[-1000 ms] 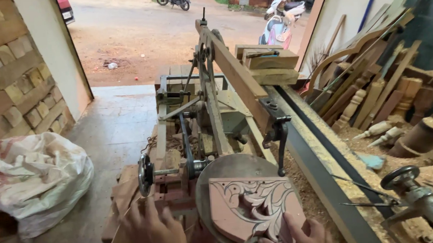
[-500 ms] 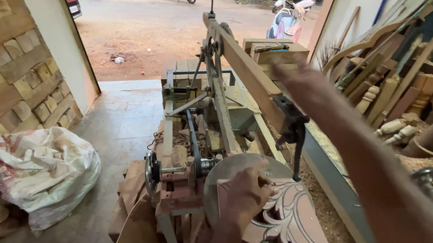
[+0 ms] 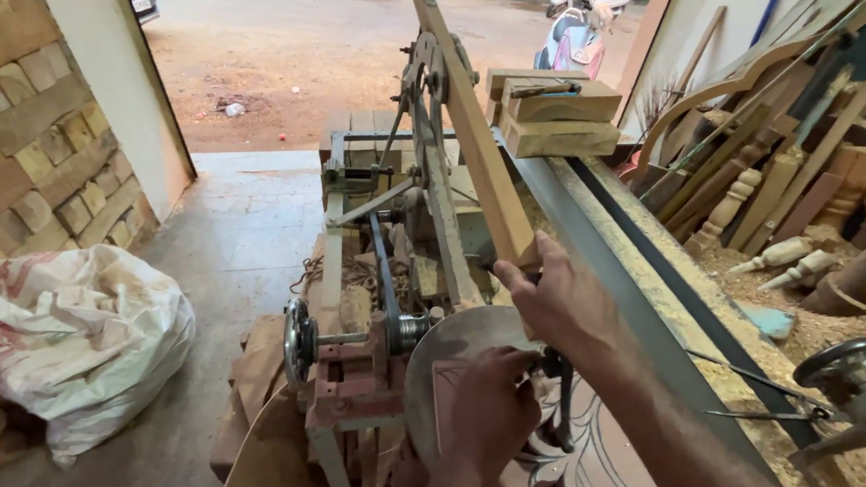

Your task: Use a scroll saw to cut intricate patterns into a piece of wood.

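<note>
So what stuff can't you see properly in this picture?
- Head view: the carved panel is mostly covered by the left hand and the right forearm, and cut off by the bottom edge.
- The saw blade: hidden behind the right hand, which grips the wooden arm.
- The scooter outside is cut off by the top edge.
- What fills the white sack: closed, cannot tell.
</note>
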